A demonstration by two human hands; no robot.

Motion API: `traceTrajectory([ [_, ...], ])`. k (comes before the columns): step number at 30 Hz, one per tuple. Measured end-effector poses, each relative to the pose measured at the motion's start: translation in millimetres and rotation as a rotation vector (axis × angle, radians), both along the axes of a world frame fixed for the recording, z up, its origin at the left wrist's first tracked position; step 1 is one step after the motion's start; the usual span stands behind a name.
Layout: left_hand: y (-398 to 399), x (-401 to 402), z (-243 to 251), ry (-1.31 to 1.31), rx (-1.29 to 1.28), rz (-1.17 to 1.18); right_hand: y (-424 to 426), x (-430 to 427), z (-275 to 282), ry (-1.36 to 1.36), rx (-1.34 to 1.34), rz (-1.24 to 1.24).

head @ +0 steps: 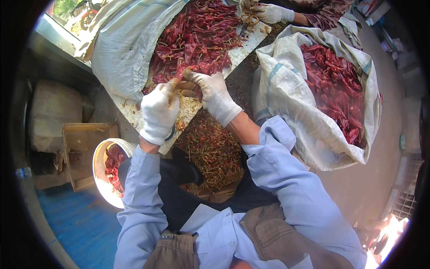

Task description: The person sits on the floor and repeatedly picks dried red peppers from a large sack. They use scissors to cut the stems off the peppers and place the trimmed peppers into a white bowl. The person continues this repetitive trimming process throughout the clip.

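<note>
My left hand (160, 109), in a white knit glove with stained fingertips, pinches a dried red chili pepper (180, 71). From the other side my right hand (212, 92), gloved the same way, grips that pepper too. A bit of red shows under my right palm, partly hidden by its fingers. Just beyond both hands, a heap of dried red chili peppers (198, 37) spills from a white woven sack (121, 50) onto a pale board (245, 50). Yellowish seeds and scraps (188, 107) are strewn over the board's near end.
Between my legs lies a pile of chili stems (213, 151). A white bucket (100, 158) with red peppers stands left, beside a wooden box (90, 129). An open woven sack (282, 87) full of peppers sits right. Another person's gloved hand (272, 13) works at the board's far side.
</note>
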State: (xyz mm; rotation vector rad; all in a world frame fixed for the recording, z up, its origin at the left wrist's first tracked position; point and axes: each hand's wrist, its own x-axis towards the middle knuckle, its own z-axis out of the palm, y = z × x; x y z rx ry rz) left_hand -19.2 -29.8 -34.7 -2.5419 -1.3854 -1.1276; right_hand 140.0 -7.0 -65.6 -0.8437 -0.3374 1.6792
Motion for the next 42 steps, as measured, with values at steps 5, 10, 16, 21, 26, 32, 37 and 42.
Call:
traceTrajectory([
  [5, -10, 9, -4, 0.005, 0.007, -0.172, 5, -6, -2, -0.046, -0.004, -0.017],
  [10, -5, -5, 2, -0.528, -0.462, -0.04, 0, -3, 3, -0.122, 0.148, -0.003],
  [16, 22, -22, 11, -0.776, -0.657, -0.135, -7, -6, 12, -0.213, 0.228, 0.139],
  [21, 20, -23, 11, -0.725, -0.728, -0.125, -6, -10, 6, -0.356, 0.235, 0.172],
  [26, 17, -19, 10, -0.686, -0.652, -0.08, -3, -6, -6, -0.531, 0.26, 0.21],
  [32, 12, -19, 17, -0.874, -0.859, -0.081, -10, -4, 1, -0.42, 0.344, 0.153],
  [37, 6, -18, 10, -1.121, -1.011, -0.26, -14, 10, 11, -0.322, 0.377, 0.282],
  [42, 15, -26, -1, -1.309, -0.978, -0.238, -17, 13, 12, -0.152, 0.474, 0.302],
])
